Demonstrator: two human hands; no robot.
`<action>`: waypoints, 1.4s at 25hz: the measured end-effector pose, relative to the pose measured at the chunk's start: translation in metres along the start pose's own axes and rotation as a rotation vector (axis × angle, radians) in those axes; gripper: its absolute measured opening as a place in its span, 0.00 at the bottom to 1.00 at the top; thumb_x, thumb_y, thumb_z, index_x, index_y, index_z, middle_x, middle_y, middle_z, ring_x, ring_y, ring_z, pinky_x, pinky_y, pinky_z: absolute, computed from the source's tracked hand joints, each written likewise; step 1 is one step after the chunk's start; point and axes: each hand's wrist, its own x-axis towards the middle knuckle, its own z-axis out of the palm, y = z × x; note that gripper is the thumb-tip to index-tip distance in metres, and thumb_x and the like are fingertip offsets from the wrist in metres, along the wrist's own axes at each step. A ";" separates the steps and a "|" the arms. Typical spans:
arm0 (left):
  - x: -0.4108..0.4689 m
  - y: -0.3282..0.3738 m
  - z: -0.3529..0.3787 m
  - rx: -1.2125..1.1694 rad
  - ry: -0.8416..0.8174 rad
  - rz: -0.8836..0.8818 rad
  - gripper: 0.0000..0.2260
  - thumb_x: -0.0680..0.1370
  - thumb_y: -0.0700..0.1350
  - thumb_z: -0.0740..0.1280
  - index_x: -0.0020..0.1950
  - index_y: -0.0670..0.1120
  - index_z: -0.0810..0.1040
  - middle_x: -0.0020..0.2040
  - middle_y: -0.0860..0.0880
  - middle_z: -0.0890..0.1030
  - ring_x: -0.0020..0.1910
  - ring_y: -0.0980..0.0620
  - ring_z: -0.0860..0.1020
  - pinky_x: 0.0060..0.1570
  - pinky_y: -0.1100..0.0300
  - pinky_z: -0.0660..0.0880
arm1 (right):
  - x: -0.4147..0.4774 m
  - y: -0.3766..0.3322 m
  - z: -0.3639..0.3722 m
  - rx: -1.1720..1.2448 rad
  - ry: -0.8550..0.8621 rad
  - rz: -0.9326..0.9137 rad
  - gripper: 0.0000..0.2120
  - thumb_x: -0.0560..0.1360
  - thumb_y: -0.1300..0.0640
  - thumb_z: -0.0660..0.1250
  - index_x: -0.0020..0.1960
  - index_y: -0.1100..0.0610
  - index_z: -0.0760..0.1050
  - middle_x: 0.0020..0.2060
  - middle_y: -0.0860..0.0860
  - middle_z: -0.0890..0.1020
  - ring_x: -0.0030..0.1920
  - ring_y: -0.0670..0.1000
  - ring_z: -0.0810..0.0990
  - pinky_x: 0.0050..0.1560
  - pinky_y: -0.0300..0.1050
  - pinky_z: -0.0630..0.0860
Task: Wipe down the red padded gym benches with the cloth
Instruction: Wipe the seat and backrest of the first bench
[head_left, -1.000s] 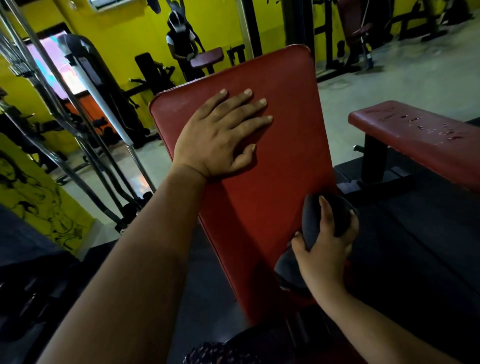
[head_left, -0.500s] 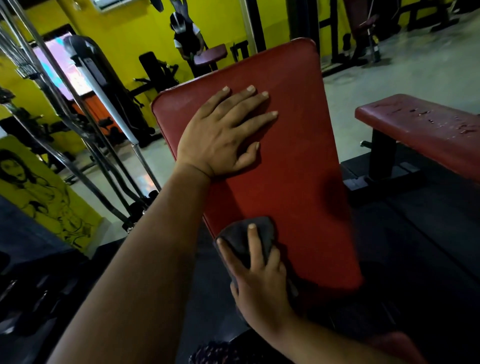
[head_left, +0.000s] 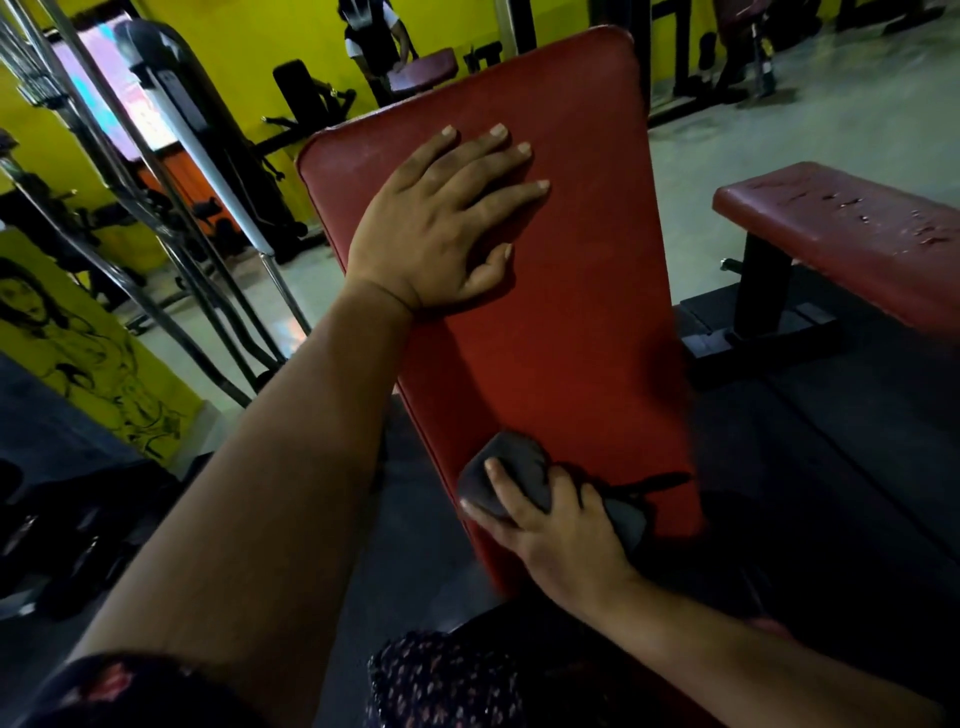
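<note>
A red padded bench back slopes up in front of me, filling the centre of the head view. My left hand lies flat on its upper part, fingers spread and straight. Near the pad's lower left edge, my right hand grips a dark grey cloth and presses it against the red padding. Part of the cloth is hidden under my fingers. A second red flat bench stands to the right, its surface scuffed and torn in spots.
Chrome bars of a weight machine rise at the left. A person stands at the back by a maroon round pad. Yellow walls, black floor mats below, pale concrete floor beyond.
My right hand has swept the cloth from the pad's right edge to its lower left edge and stays low there. My left hand has stayed flat on the upper pad.
</note>
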 end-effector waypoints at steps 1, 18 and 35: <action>0.000 0.000 0.000 -0.003 -0.001 -0.001 0.22 0.78 0.53 0.64 0.72 0.49 0.73 0.71 0.45 0.74 0.72 0.45 0.69 0.72 0.44 0.63 | -0.004 0.013 0.001 -0.017 0.037 0.012 0.27 0.75 0.56 0.60 0.72 0.38 0.66 0.74 0.51 0.62 0.48 0.61 0.71 0.37 0.55 0.78; -0.002 0.000 0.003 -0.014 0.032 -0.001 0.21 0.80 0.54 0.61 0.72 0.49 0.72 0.71 0.45 0.74 0.72 0.44 0.69 0.73 0.46 0.60 | 0.000 0.022 -0.020 0.926 0.121 1.277 0.42 0.71 0.59 0.72 0.71 0.29 0.53 0.76 0.53 0.43 0.74 0.60 0.55 0.73 0.57 0.61; -0.004 0.000 0.002 -0.005 0.035 -0.007 0.21 0.81 0.54 0.60 0.72 0.49 0.72 0.71 0.45 0.73 0.73 0.44 0.69 0.71 0.44 0.64 | -0.057 -0.014 0.023 0.071 -0.326 -0.191 0.36 0.64 0.51 0.76 0.70 0.40 0.70 0.76 0.48 0.54 0.54 0.66 0.71 0.39 0.62 0.75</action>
